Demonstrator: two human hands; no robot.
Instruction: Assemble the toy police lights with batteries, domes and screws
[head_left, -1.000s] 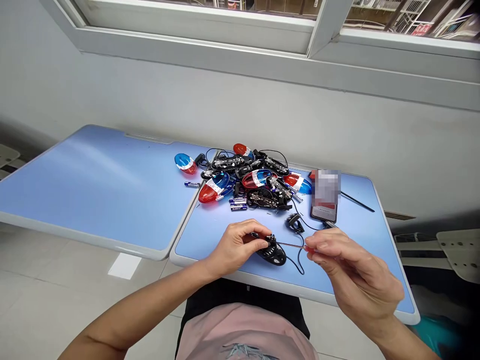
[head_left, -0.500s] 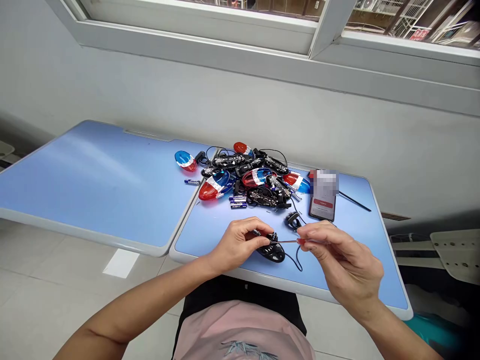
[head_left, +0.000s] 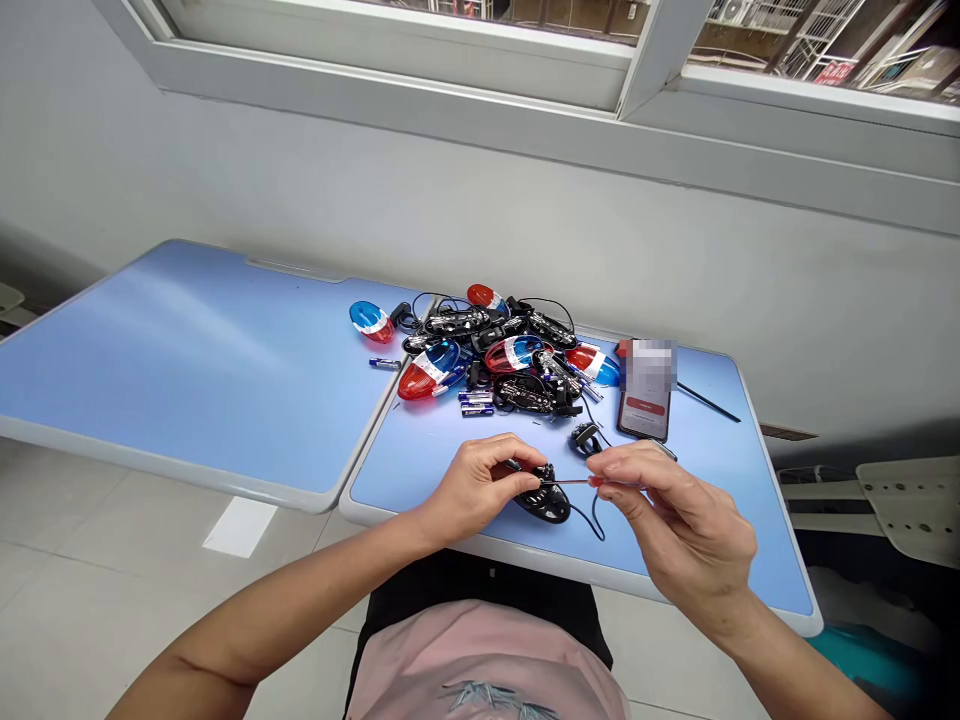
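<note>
My right hand [head_left: 686,520] pinches the reddish, clear handle of a screwdriver [head_left: 568,482], its thin metal shaft pointing left. At the shaft's tip, the thumb and forefinger of my left hand [head_left: 484,485] are pressed together. What they hold, if anything, is too small or hidden to make out. Just behind and below the fingers, a black oval plastic casing [head_left: 551,505] with a cable rests near the table's front edge. My left fingers cover part of it; whether they touch it I cannot tell. A small black clip-like part [head_left: 585,438] lies behind my right hand.
Farther back lie several black light bases [head_left: 525,393] with cables, red-and-blue light covers [head_left: 430,370] and loose batteries [head_left: 476,403]. A phone [head_left: 645,400] lies at the right beside a black strip [head_left: 709,402]. A second blue table [head_left: 187,370] adjoins on the left.
My right hand has shifted slightly left with the screwdriver, toward my left fingers. My left hand and the black casing look unmoved.
</note>
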